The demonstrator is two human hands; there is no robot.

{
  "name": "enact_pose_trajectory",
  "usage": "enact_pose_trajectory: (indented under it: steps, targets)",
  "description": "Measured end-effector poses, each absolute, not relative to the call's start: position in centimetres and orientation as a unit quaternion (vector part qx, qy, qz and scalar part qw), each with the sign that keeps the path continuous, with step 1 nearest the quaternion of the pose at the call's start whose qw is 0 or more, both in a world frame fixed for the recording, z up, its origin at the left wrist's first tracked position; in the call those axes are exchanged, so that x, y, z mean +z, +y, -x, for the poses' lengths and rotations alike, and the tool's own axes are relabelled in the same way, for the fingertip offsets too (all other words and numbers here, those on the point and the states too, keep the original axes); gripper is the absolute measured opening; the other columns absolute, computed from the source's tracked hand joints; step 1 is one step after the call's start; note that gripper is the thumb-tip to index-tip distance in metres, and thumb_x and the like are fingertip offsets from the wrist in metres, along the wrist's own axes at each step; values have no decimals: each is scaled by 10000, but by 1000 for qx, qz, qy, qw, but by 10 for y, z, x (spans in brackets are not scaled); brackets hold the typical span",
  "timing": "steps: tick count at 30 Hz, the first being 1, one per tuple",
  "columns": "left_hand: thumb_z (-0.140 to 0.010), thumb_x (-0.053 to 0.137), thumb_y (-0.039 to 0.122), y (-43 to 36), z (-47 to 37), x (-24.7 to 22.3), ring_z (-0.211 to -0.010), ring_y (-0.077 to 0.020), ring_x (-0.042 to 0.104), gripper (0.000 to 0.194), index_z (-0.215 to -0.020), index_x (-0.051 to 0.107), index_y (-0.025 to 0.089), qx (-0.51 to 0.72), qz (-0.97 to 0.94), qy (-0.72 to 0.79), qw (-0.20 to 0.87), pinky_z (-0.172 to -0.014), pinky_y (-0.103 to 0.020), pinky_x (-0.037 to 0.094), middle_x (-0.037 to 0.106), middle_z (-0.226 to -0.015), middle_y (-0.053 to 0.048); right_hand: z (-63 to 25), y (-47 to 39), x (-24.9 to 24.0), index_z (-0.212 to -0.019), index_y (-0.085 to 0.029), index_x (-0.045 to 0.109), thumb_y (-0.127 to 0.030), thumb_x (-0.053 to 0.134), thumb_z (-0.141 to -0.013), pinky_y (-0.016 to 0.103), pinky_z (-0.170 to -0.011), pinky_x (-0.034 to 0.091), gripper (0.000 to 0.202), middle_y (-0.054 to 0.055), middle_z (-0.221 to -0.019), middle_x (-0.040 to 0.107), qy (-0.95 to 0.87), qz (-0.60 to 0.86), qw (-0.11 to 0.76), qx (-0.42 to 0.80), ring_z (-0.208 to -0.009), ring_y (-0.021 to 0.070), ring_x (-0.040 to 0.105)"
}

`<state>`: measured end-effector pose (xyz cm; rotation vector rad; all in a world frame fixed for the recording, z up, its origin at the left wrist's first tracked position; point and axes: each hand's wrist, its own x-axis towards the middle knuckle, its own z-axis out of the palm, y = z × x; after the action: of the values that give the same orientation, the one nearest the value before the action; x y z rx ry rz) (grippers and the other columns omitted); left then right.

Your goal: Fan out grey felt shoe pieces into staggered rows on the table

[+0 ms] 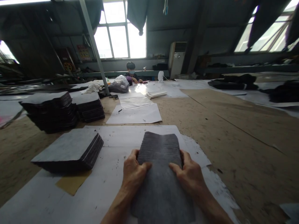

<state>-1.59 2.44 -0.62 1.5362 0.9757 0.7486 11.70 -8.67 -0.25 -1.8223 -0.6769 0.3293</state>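
Held a dark grey stack (161,186) of thin sheets between left hand (135,170) and right hand (188,171). Pressed inward on its two long sides, with both thumbs laid on the upper face and the other fingers bent round the edges, partly hidden. Showed fine steps of layered edges at the far end of the grip, with a slight dip in the middle. Could not tell whether lifted clear of the white paper (109,186) below the grip or resting on it.

Had, to the left of the grip and apart from it, a yellowish-brown card (74,183), partly covered by a grey-topped block (66,147) of sheets. Had bare brown table surface (238,133) to the right of the grip, past the paper's ragged edge.

Saw two more blocks, a larger one (50,109) and a smaller one (90,109), side by side beyond the grip to the left. Straight ahead of the grip, saw loose white sheets (135,114), then a thin white pile (157,94), with a plastic bag (119,84) to its left. Saw black cloth (233,82) far to the right.

Farthest from the grip, saw a masked person (131,73) seated before a bright window (119,37), with a pale upright cabinet (177,59) farther right.
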Motion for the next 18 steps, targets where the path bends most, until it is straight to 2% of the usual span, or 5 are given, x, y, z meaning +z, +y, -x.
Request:
enact_pose_trajectory:
  steps: [3,7,10,14,18]
  targets:
    - [-504,687,206,28,17,-9,-1159,-345,408,599,-1081,535,146,337,-689,471,436,-998,-483,257,513,-1160,-141,-117,-87,-10,-1129,-94,531,-268,575,-609,508,-1019,229,550,189,-1269,474,-331,811,482,24,-1219,343,351]
    - [-573,668,253,31,18,-13,-1181,-284,394,629,-1176,501,180,319,-748,447,371,-1016,-413,246,511,-1220,-106,-129,-88,-11,-1123,-93,554,-345,577,-671,435,-989,321,518,159,-1178,551,-444,823,352,-46,-1139,283,440]
    - [-598,659,262,30,17,-17,-1157,-281,427,596,-1174,526,187,295,-792,406,347,-1006,-400,255,540,-1219,-102,-136,-87,-6,-1135,-112,555,-356,629,-639,422,-951,362,558,149,-1137,583,-475,817,326,-8,-1094,277,480]
    - [-590,662,251,31,15,-19,-1146,-299,435,549,-1128,566,203,290,-800,401,341,-989,-418,269,543,-1219,-97,-136,-82,1,-1109,-132,574,-330,664,-600,451,-925,340,553,145,-1117,591,-483,820,307,11,-1081,304,466]
    - [-594,654,246,31,15,-19,-1149,-296,430,545,-1128,561,191,283,-804,402,334,-985,-422,279,535,-1218,-102,-139,-75,7,-957,-157,643,-280,697,-517,436,-853,358,460,114,-967,613,-448,833,323,44,-976,303,485]
